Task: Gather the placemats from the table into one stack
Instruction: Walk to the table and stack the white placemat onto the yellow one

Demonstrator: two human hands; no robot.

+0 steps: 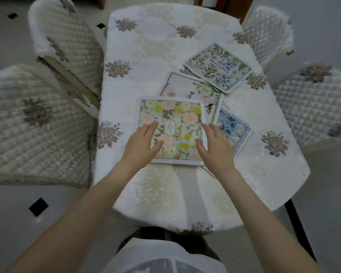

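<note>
Several square floral placemats lie on the table's right half. Nearest me is a yellow-and-pink flowered placemat (175, 117). My left hand (144, 140) rests flat on its left part, fingers spread. My right hand (215, 146) lies flat over its right edge, fingers apart. This mat overlaps a white placemat with pale roses (187, 89) behind it and a blue-patterned placemat (234, 133) to its right. A green-and-blue "Beautiful" placemat (218, 67) sits farthest back, overlapping the white one's corner.
The table wears a white embroidered cloth (146, 56) with flower motifs. Quilted chairs stand at the left (35, 123), back left (67, 42), back right (268, 32) and right (315, 103). The floor is grey tile with black insets.
</note>
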